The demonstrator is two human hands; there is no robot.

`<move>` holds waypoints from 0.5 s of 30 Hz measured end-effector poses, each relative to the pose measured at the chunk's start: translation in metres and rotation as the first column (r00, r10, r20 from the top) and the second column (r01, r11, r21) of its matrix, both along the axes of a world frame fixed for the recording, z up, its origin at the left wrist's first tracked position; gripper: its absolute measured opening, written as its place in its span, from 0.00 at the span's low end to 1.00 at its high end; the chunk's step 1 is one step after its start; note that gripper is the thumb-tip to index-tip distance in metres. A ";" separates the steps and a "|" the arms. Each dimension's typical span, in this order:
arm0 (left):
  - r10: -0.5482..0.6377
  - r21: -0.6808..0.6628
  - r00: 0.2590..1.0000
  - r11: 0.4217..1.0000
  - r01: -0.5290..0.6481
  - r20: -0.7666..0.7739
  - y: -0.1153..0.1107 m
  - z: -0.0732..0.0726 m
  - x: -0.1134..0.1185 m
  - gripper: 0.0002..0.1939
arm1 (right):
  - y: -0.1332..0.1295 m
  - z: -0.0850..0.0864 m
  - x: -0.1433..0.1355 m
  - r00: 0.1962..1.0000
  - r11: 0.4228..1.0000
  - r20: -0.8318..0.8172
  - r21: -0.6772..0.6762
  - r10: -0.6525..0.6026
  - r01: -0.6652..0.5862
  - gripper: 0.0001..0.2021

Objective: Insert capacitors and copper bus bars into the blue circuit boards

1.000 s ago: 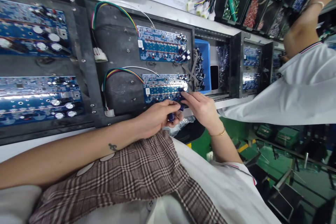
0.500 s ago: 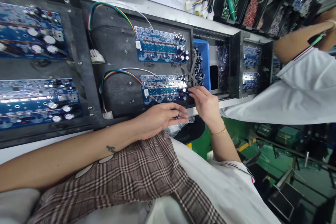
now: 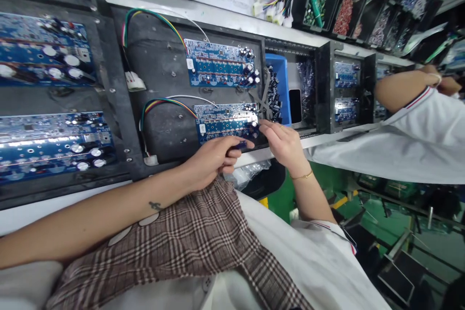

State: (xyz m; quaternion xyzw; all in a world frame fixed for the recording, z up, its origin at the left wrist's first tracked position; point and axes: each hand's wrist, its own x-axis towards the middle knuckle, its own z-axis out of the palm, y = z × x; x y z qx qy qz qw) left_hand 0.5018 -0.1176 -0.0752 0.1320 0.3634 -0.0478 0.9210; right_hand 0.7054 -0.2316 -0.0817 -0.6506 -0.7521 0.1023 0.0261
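My left hand [image 3: 214, 157] is closed on a small dark capacitor [image 3: 240, 145], held between thumb and finger just below the lower circuit board [image 3: 225, 121]. At that board's right edge, beside its round capacitors, is my right hand [image 3: 281, 143]; its fingers are pinched together, and whatever is between the fingertips is hidden. Coloured wires arch from the board's left end to a white connector [image 3: 150, 160]. Above lies a second blue board [image 3: 221, 64] with similar wires and several capacitors at its right end.
A blue bin [image 3: 285, 70] of dark capacitors stands right of the boards, with a phone [image 3: 295, 105] beside it. Larger boards [image 3: 47, 51] lie at the left. Part trays [image 3: 343, 12] line the back right. Another person's arm [image 3: 403, 89] reaches in from the right.
My left hand's fingers have curled in, and the capacitor between thumb and finger now shows near the board. My right hand has stayed at the board's right edge, shifting slightly left.
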 end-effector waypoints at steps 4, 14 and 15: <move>-0.007 0.000 1.000 1.000 0.007 -0.016 -0.001 0.003 -0.003 0.13 | 0.000 0.006 -0.001 0.996 1.000 -0.083 0.018 0.011 -0.009 0.17; -0.137 0.810 0.988 0.569 0.142 -0.076 0.087 0.042 -0.018 0.18 | 0.022 0.049 -0.058 0.792 0.797 -0.470 0.259 -0.390 0.546 0.09; 0.043 0.894 0.983 0.425 0.145 -0.180 0.117 0.050 -0.026 0.19 | 0.020 0.045 -0.052 0.756 0.749 -0.480 0.263 -0.445 0.608 0.09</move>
